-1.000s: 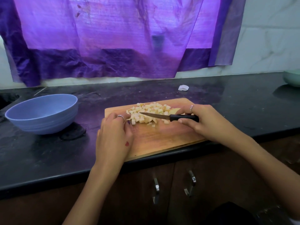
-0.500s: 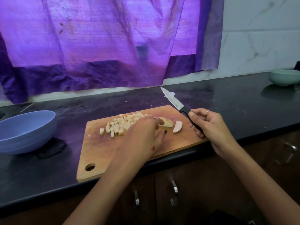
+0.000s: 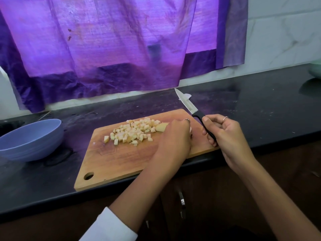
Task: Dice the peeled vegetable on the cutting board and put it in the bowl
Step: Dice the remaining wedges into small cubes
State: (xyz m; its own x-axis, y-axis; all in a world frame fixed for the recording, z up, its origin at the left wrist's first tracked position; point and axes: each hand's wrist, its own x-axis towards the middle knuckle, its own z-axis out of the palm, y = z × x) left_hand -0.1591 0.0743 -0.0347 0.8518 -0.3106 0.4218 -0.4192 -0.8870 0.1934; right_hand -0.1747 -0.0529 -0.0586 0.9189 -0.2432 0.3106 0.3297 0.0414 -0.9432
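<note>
Leftmost, a blue bowl [image 3: 31, 140] sits on the black countertop [image 3: 260, 108], well apart from the wooden cutting board [image 3: 121, 160]. No writing or brand can be read on anything here. The board lies with its long axis slanting from near left, where its hanging hole sits at the corner, to far right, and that near corner overhangs the counter's front edge. On the board's far half lies a spread of pale diced pieces [image 3: 133, 133], the heap stretched roughly left to right. At the heap's right end an uncut chunk [image 3: 161, 127] rests on the board, just beside the fingertips of the left hand [image 3: 173, 140]. That hand lies knuckles up over the board, fingers bent down towards the chunk; whether it actually pinches the chunk cannot be told, since the fingertips are hidden. A white sleeve [image 3: 111, 226] shows at the bottom edge. Further right, the right hand [image 3: 224, 134] curls round the black handle of a knife [image 3: 192, 112], raised off the board, its blade pointing up and away to the left, towards the purple curtain [image 3: 112, 42].
</note>
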